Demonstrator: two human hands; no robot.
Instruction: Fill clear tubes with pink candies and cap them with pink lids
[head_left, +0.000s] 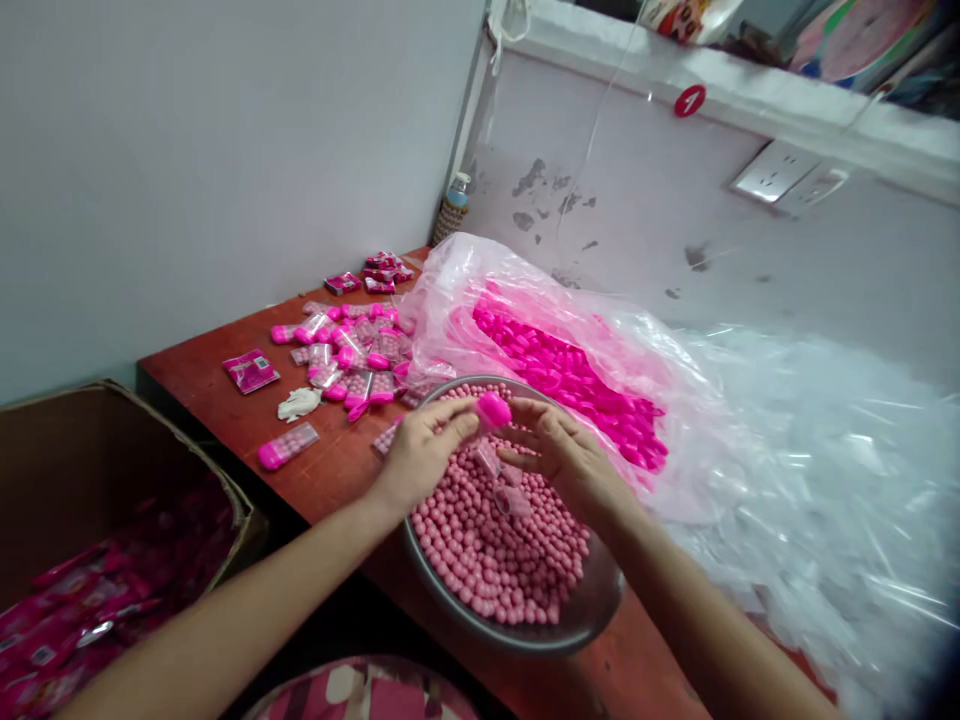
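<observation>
Over a metal bowl (611, 590) of pink beads (487, 560), a bright pink cap (493, 410) sits between my two hands. My left hand (424, 450) pinches it from the left, thumb and fingers closed. From the other side, the fingertips of my right hand (566, 455) close on the cap's right edge, the lower fingers loosely bent. Whether a clear tube is joined to the cap is hidden by my fingers. Small clear tubes (512, 498) lie on the beads just below my hands.
Behind the bowl, a plastic bag (457, 270) holds many pink caps (555, 365). Clear plastic tubes (840, 480) are heaped at right. Bead-filled tubes (352, 350) and pink packets (251, 371) lie on the red table (195, 375). A cardboard box (127, 400) of packets stands lower left.
</observation>
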